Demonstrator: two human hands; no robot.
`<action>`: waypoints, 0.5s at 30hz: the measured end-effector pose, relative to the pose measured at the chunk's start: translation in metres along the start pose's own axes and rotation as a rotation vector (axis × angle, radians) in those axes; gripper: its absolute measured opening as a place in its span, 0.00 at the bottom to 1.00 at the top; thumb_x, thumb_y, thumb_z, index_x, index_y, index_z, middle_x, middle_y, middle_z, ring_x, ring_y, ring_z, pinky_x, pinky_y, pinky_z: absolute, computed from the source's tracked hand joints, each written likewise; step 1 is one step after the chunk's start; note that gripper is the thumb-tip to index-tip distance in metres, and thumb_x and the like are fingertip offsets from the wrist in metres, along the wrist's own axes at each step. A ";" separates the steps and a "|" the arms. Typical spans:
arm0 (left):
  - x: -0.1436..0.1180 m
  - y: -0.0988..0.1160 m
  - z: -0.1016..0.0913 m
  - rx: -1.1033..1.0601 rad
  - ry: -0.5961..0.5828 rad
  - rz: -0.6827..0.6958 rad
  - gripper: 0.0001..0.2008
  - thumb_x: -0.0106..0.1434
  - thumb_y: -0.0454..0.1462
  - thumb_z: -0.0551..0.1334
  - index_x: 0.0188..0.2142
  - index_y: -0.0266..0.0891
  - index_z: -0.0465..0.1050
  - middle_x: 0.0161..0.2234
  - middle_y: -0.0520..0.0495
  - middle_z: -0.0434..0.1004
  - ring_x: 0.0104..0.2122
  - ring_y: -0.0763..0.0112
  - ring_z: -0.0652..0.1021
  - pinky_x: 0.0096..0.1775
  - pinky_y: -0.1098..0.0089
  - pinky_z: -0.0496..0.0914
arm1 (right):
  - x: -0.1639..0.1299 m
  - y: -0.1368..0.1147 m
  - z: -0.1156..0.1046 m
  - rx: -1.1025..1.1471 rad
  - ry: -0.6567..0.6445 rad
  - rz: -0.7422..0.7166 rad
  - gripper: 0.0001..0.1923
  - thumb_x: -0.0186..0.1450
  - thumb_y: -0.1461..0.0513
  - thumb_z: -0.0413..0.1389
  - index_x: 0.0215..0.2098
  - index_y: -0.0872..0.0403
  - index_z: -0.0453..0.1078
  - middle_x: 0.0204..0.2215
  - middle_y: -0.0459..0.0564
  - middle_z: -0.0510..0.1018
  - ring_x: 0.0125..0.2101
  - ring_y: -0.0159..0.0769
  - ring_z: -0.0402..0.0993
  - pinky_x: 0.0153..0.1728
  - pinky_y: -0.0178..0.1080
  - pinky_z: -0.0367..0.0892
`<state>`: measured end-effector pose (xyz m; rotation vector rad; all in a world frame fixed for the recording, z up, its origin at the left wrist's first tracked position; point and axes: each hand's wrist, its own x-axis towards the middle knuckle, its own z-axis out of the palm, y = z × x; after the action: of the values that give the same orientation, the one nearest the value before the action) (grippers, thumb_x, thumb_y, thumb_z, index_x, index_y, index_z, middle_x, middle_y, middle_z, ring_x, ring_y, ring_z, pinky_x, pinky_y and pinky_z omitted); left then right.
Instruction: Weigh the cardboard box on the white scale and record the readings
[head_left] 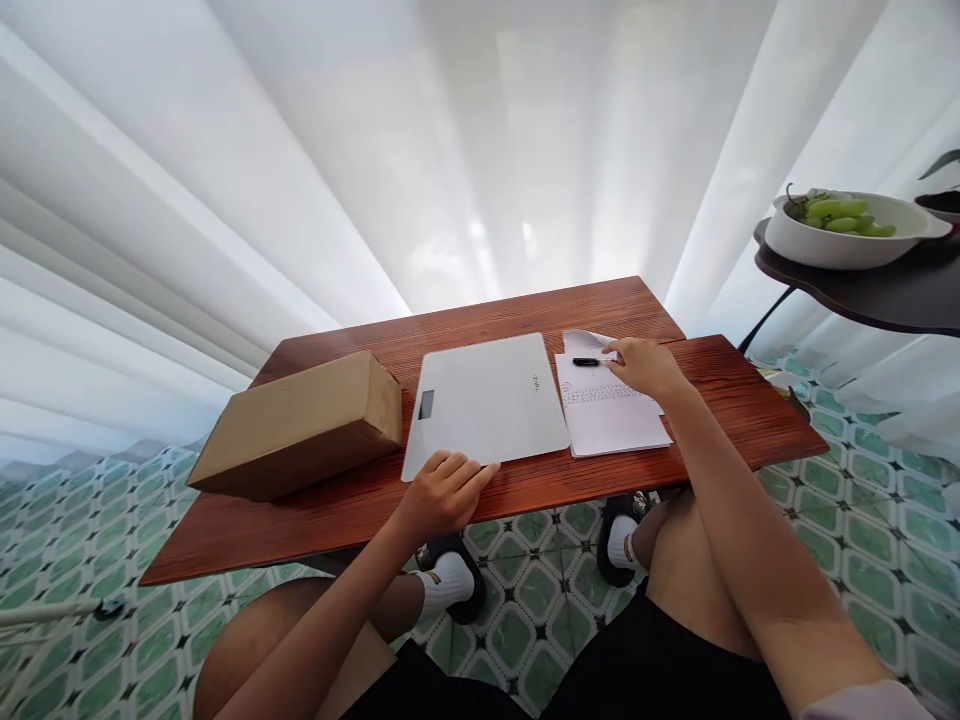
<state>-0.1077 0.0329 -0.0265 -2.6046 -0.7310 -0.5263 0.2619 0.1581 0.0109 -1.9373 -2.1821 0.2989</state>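
Left hand: fingers slightly apart at the near edge of the scale. Right hand: fingers at the pen on the paper, grip unconfirmed. Logo and handwriting illegible.

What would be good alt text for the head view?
The right hand is at one end of a pen on written-on papers. The left hand rests at the near edge of a white scale; a cardboard box shares the wooden table.
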 end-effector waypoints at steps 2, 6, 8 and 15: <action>0.006 0.002 -0.003 0.040 -0.011 0.082 0.17 0.65 0.27 0.56 0.53 0.37 0.69 0.31 0.50 0.76 0.30 0.67 0.74 0.35 0.62 0.65 | 0.004 0.005 0.004 0.003 -0.028 0.014 0.17 0.69 0.58 0.56 0.55 0.50 0.74 0.42 0.51 0.81 0.42 0.46 0.77 0.41 0.44 0.69; 0.036 0.011 -0.006 0.103 0.005 0.278 0.12 0.67 0.29 0.60 0.50 0.35 0.71 0.30 0.51 0.74 0.28 0.70 0.72 0.33 0.65 0.63 | 0.011 0.013 0.010 -0.007 -0.043 0.033 0.17 0.69 0.59 0.57 0.55 0.51 0.74 0.44 0.54 0.81 0.46 0.49 0.77 0.44 0.46 0.69; 0.059 0.019 -0.002 0.089 0.045 0.393 0.11 0.67 0.30 0.63 0.49 0.35 0.71 0.30 0.52 0.73 0.28 0.72 0.71 0.32 0.67 0.63 | 0.014 0.012 0.013 -0.014 -0.041 0.028 0.16 0.69 0.59 0.56 0.54 0.52 0.75 0.44 0.55 0.81 0.47 0.50 0.77 0.44 0.46 0.69; 0.139 0.052 0.033 0.007 0.154 0.654 0.10 0.69 0.34 0.63 0.49 0.37 0.71 0.35 0.47 0.74 0.34 0.69 0.71 0.35 0.68 0.66 | 0.022 -0.001 0.024 -0.050 -0.021 -0.026 0.09 0.69 0.61 0.57 0.45 0.53 0.78 0.43 0.56 0.82 0.44 0.49 0.78 0.43 0.45 0.70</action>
<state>0.0394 0.0639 -0.0063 -2.5531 0.1775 -0.4993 0.2520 0.1800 -0.0110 -1.9379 -2.2476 0.2647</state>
